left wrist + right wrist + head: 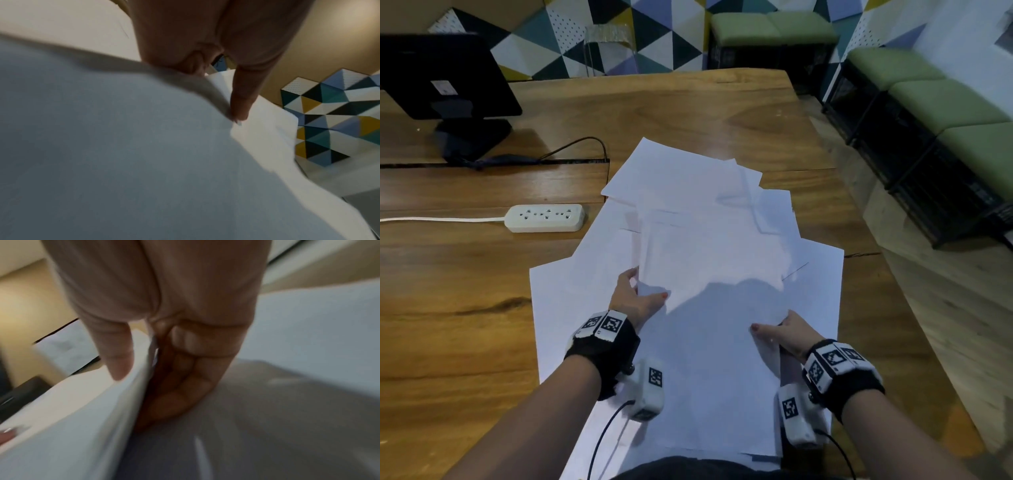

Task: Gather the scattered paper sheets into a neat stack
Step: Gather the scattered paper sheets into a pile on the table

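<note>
Several white paper sheets (688, 178) lie fanned and overlapping across the wooden table (465, 291). On top of them sits a bundle of sheets (709, 260), held at both sides. My left hand (633, 294) pinches its left edge, thumb on top. My right hand (780, 334) pinches its near right corner in the same way. In the left wrist view the thumb (240, 105) presses down on the paper (123, 146). The right wrist view shows the thumb (115, 353) above the sheet edges (82, 418) and curled fingers (185, 378) beneath.
A white power strip (546, 217) with its cord lies left of the papers. Behind it stands a black monitor (445, 75) with a dark cable. The table's right edge runs close to the sheets, and green-cushioned benches (941, 102) stand beyond it.
</note>
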{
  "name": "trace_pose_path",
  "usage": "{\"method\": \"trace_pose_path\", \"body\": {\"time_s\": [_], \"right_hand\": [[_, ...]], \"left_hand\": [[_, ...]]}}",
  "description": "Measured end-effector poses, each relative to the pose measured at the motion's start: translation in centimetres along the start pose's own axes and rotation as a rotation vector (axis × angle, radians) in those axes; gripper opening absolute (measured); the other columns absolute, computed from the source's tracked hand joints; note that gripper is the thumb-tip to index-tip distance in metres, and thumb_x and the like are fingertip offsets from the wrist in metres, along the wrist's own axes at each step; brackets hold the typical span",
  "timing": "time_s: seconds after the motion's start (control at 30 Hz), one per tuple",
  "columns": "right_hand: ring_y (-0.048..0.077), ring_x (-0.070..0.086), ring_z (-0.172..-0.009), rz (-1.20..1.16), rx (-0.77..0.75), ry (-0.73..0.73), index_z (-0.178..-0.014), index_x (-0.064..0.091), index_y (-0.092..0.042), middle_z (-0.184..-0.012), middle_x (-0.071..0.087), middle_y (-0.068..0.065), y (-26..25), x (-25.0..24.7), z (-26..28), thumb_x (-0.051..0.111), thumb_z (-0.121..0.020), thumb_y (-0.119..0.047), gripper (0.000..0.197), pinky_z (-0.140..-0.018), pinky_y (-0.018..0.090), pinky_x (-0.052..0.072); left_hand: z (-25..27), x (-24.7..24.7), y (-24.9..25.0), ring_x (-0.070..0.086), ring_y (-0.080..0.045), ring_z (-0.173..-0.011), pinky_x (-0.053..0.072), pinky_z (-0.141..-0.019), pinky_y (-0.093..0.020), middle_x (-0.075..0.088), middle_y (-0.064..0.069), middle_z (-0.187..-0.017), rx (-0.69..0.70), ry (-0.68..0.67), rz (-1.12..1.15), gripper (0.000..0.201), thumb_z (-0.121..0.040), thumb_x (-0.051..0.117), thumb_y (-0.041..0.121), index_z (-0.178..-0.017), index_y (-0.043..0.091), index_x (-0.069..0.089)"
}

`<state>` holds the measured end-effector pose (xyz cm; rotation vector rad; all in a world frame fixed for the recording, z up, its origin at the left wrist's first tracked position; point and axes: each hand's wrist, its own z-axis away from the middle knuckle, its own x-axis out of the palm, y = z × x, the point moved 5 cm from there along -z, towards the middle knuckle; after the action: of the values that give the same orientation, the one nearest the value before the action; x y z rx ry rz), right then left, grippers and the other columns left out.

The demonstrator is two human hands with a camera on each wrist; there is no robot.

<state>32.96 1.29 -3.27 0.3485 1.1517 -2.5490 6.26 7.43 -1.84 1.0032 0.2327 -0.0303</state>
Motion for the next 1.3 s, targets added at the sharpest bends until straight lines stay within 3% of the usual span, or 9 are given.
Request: {"method": "trace_pose_path", "body": {"time_s": [0.1,0.2,0.3,0.5,0.63,0.73,0.87,1.0,1.3], "right_hand": [[0.016,0.049,-0.101,0.030,-0.127,0.151,-0.118,0.048,-0.007,-0.108,0.053,0.002,-2.2,-1.2,-0.4,0.062,-0.085,-0.024,0.040,-0.089,0.031,0.039],[0.025,0.056,-0.098,0.109,-0.097,0.246,-0.103,0.059,-0.008,-0.104,0.063,0.010,-2.8,-2.5,-1.3,0.055,-0.088,-0.024,0.022,-0.086,0.034,0.043],[0.023,0.054,-0.079,0.285,-0.074,0.304,-0.070,0.059,-0.014,-0.073,0.059,0.004,-2.5,-2.8,-1.4,0.056,-0.086,-0.019,0.017,-0.071,0.026,0.038],[0.016,0.054,-0.078,0.491,-0.195,0.144,-0.078,0.069,-0.011,-0.077,0.063,0.002,-1.8,0.6,2.0,0.054,-0.086,-0.012,0.017,-0.070,0.022,0.039],[0.018,0.054,-0.076,0.524,-0.215,0.012,-0.057,0.045,-0.033,-0.064,0.053,-0.012,-1.3,1.6,2.7,0.050,-0.085,-0.010,0.036,-0.068,0.023,0.039],[0.019,0.058,-0.086,0.337,-0.218,0.086,-0.086,0.063,-0.027,-0.087,0.063,0.000,-1.8,-0.4,1.6,0.058,-0.084,-0.023,0.007,-0.078,0.026,0.044],[0.032,0.048,-0.115,0.461,-0.238,0.366,-0.117,0.057,-0.015,-0.125,0.046,0.016,-3.9,-4.5,-2.2,0.056,-0.085,-0.019,0.033,-0.098,0.035,0.039],[0.028,0.011,-0.143,0.844,-0.259,0.235,-0.138,0.033,-0.019,-0.156,0.010,0.008,-8.3,-3.8,-5.6,0.040,-0.085,-0.003,0.056,-0.112,0.041,0.025],[0.026,-0.007,-0.145,1.216,-0.247,0.010,-0.147,-0.001,-0.018,-0.158,-0.010,0.001,-11.6,-0.1,-10.3,0.030,-0.085,-0.001,0.071,-0.118,0.047,0.005]], "left_hand": [[-0.3,0.4,-0.5,0.061,-0.038,-0.101,0.053,-0.077,-0.038,0.064,-0.018,-0.100,-0.034,-0.123,0.049,0.033,-0.074,0.068,-0.003,-0.106,0.001,0.059],[-0.6,-0.1,-1.2,0.065,-0.036,-0.100,0.050,-0.093,-0.051,0.071,-0.015,-0.096,-0.006,-0.162,-0.008,0.018,-0.065,0.069,0.020,-0.082,0.018,0.066],[-0.4,-1.2,-1.4,0.065,-0.034,-0.102,0.047,-0.098,-0.049,0.070,-0.016,-0.104,0.002,-0.156,0.048,0.017,-0.071,0.068,0.022,-0.088,0.019,0.066],[0.2,-3.5,-2.7,0.061,-0.032,-0.109,0.045,-0.101,-0.048,0.066,-0.014,-0.117,-0.031,-0.096,0.059,0.057,-0.073,0.070,0.032,-0.120,0.005,0.056],[-1.3,-3.7,-4.5,0.060,-0.034,-0.112,0.048,-0.097,-0.050,0.061,-0.015,-0.126,-0.082,-0.138,0.021,0.079,-0.061,0.083,0.037,-0.127,0.009,0.051],[-0.4,-3.7,-3.3,0.061,-0.039,-0.109,0.046,-0.097,-0.054,0.064,-0.022,-0.119,-0.032,-0.167,0.062,0.062,-0.066,0.076,0.011,-0.123,0.002,0.053],[-0.1,-4.6,-3.3,0.061,-0.036,-0.096,0.055,-0.072,-0.037,0.063,-0.022,-0.108,0.005,-0.162,0.163,0.046,-0.081,0.056,-0.011,-0.126,-0.003,0.047],[0.4,-5.5,-2.7,0.070,-0.023,-0.079,0.056,-0.054,-0.020,0.075,-0.002,-0.078,0.060,-0.192,0.221,0.045,-0.066,0.077,0.004,-0.107,0.007,0.056],[0.1,-6.7,-4.2,0.061,-0.037,-0.103,0.049,-0.090,-0.051,0.067,-0.013,-0.109,-0.061,-0.077,0.160,0.044,-0.073,0.072,0.010,-0.114,0.016,0.056]]}}
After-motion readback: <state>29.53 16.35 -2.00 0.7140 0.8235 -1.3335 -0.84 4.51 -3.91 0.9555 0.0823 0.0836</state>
